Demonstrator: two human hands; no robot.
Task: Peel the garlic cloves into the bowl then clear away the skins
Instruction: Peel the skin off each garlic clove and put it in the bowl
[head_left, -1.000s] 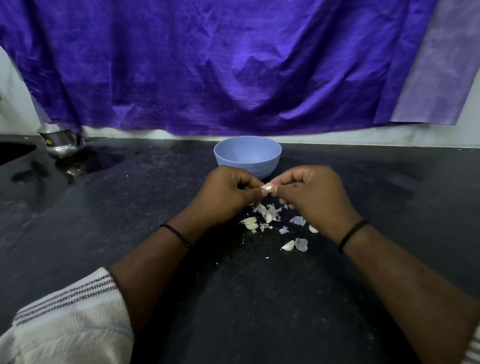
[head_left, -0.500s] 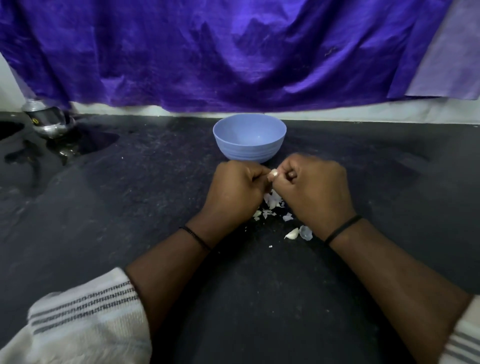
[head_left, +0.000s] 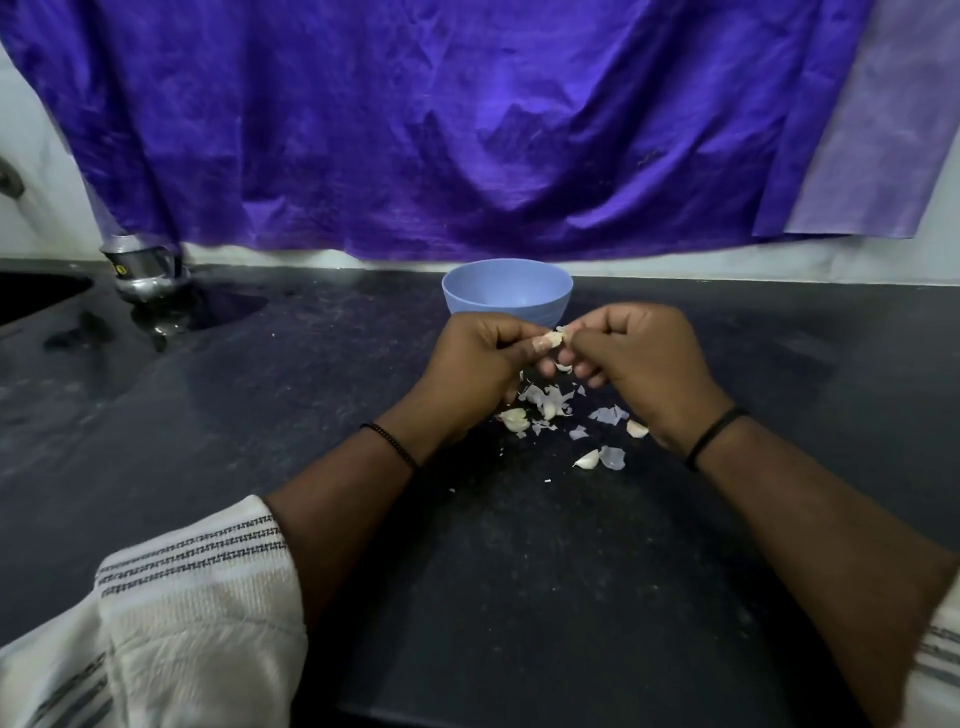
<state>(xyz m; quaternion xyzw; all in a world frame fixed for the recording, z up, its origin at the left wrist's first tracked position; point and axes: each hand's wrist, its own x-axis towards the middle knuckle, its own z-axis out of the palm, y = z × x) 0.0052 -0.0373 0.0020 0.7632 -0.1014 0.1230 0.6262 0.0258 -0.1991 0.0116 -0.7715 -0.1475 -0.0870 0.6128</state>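
Dark counter (head_left: 260, 415); blue bowl (head_left: 506, 291), contents unseen.

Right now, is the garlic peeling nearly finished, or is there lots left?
Not nearly. Done: some peeling, since loose skins lie on the dark counter. In hand: left hand and right hand pinch one garlic clove. Left: cloves on the counter still wait, no cloves show inside the blue bowl, and the skins need clearing.

A pale clove (head_left: 549, 340) is pinched between both hands at frame centre, just below the light-blue bowl (head_left: 507, 294), with cloves (head_left: 514, 419) and skins (head_left: 609, 414) scattered beneath.
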